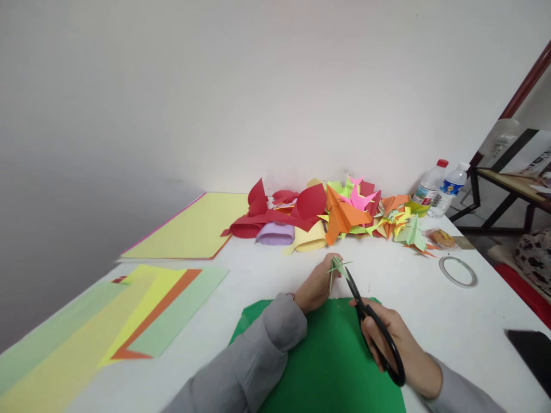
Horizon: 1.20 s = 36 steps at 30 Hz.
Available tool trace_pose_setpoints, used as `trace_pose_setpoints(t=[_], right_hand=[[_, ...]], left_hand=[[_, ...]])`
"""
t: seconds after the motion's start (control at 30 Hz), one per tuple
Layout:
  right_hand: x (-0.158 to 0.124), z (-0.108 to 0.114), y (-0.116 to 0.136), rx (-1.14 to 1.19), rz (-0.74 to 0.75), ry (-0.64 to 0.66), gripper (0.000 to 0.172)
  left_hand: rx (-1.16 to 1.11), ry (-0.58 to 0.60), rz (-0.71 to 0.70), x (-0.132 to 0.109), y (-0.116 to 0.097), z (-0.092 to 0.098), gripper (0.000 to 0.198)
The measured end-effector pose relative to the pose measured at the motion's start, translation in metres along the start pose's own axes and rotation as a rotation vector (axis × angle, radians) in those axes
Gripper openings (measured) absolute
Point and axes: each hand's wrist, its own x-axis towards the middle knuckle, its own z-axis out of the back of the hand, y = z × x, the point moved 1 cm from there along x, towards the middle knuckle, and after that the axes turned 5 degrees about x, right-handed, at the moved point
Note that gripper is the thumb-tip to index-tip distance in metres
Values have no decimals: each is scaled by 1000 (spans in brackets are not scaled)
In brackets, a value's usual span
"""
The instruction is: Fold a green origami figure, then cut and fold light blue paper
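Observation:
My left hand [316, 285] pinches a small folded light-green paper piece [338, 267] just above the white table. My right hand [398, 347] grips black-handled scissors [373, 324], and their blade tips reach into the folded paper. Both hands hover over a dark green sheet [327, 361] lying at the near table edge. Grey sleeves cover both forearms.
A heap of folded coloured paper shapes [340, 215] lies at the back. Sheets of coloured paper [129, 321] fan out on the left, and a yellow stack [193, 226] lies behind them. Two water bottles [439, 183], a tape ring [458, 271] and a black phone [531, 353] sit on the right.

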Motion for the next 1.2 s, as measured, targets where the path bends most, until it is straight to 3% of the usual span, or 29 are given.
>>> trace_pose_setpoints(t=[0.47,0.63,0.87,1.2], right_hand=[[0,0,3,-10,23,4,65],[1,1,-1,-26,35,0,61],[2,2,-4,-28,50,-5,57],[1,1,3,-65,58,-17,57]], left_hand=[[9,6,-32,1,1,-2,21],[-67,-32,55,1,-1,-4,23],[-36,-13,-24,2,11,-5,22],[-47,-23,0,2,11,-6,24]])
